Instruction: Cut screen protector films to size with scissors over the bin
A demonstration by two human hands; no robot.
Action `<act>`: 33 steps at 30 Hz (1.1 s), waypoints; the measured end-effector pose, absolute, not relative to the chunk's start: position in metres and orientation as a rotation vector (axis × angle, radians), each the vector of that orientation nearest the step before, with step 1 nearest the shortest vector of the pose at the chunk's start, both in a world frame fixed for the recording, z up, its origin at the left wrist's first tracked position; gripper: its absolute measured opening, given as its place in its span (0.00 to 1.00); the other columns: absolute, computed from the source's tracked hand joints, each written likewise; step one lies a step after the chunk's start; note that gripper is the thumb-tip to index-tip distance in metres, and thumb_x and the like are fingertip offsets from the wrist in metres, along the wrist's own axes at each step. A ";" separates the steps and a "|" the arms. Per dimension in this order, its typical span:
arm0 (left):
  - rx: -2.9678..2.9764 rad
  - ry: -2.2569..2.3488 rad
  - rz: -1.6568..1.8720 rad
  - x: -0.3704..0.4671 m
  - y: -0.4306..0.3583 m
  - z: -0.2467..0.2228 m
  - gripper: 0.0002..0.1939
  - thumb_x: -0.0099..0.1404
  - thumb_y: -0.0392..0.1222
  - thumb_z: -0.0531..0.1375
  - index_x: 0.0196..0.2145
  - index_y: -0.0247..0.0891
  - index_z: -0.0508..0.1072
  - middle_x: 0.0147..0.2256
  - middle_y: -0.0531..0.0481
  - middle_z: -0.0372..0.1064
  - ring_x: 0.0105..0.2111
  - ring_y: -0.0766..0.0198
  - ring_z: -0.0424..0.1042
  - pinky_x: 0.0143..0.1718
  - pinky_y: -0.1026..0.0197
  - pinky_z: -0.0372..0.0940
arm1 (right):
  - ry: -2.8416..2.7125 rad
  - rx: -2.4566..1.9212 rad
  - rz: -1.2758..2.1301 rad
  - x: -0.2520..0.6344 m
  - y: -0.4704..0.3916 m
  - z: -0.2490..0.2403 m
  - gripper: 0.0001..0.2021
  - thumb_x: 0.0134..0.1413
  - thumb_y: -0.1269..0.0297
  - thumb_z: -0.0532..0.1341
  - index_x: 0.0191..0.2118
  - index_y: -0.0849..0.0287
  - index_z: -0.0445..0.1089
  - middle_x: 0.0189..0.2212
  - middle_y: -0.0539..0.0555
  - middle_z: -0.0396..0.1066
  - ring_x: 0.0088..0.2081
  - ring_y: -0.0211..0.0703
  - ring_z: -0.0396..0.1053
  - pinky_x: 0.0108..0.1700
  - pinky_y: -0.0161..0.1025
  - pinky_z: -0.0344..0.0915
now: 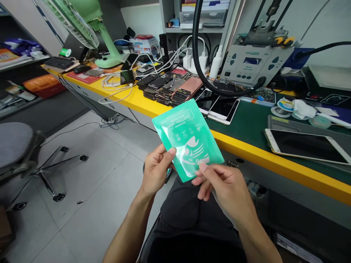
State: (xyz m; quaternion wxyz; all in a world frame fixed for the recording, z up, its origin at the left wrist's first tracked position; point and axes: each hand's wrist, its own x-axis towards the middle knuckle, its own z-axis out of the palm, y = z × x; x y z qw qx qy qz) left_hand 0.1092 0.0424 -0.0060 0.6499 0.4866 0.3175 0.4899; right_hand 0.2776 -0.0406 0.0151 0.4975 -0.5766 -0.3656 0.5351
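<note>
A flat green packet (189, 140) with white print, its lettering upside down, is held up over my lap, in front of the bench edge. My left hand (157, 168) pinches its left edge, thumb on top and fingers behind. At the lower right corner, my right hand (226, 182) grips the packet between thumb and index finger, the other fingers curled loosely below. What lies behind the packet is hidden.
The yellow-edged bench (246, 146) bears stacks of phones (161, 86), white phones (223, 109), a larger white-framed device (307, 144), tangled white cables (112, 82), a rework station (252, 62) and a green fan (106, 44). A wheeled chair (16, 146) stands left.
</note>
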 end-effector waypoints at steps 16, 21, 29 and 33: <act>1.116 0.698 1.147 0.111 0.041 -0.010 0.15 0.73 0.43 0.57 0.53 0.39 0.75 0.39 0.47 0.78 0.29 0.63 0.75 0.28 0.62 0.71 | -0.763 -1.252 1.226 0.275 -0.041 0.011 0.16 0.56 0.52 0.69 0.37 0.63 0.79 0.29 0.59 0.80 0.21 0.43 0.75 0.25 0.36 0.74; 1.098 0.667 1.170 0.109 0.040 -0.012 0.14 0.73 0.43 0.57 0.53 0.40 0.76 0.41 0.47 0.78 0.33 0.63 0.75 0.33 0.62 0.71 | -0.793 -1.216 1.234 0.274 -0.042 0.011 0.16 0.58 0.52 0.67 0.36 0.63 0.78 0.29 0.59 0.80 0.23 0.43 0.75 0.26 0.37 0.74; 1.129 0.669 1.138 0.106 0.037 -0.009 0.13 0.71 0.44 0.60 0.50 0.38 0.77 0.37 0.47 0.77 0.32 0.62 0.75 0.33 0.61 0.71 | -0.927 -1.237 1.021 0.289 -0.034 0.024 0.16 0.60 0.53 0.66 0.46 0.60 0.77 0.36 0.58 0.80 0.30 0.46 0.78 0.33 0.40 0.76; 1.135 0.658 1.118 0.107 0.035 -0.010 0.13 0.71 0.44 0.60 0.49 0.37 0.78 0.34 0.47 0.76 0.29 0.65 0.72 0.30 0.63 0.69 | -0.970 -1.211 1.118 0.300 -0.026 0.032 0.20 0.60 0.52 0.66 0.51 0.60 0.74 0.35 0.58 0.80 0.28 0.45 0.78 0.31 0.39 0.76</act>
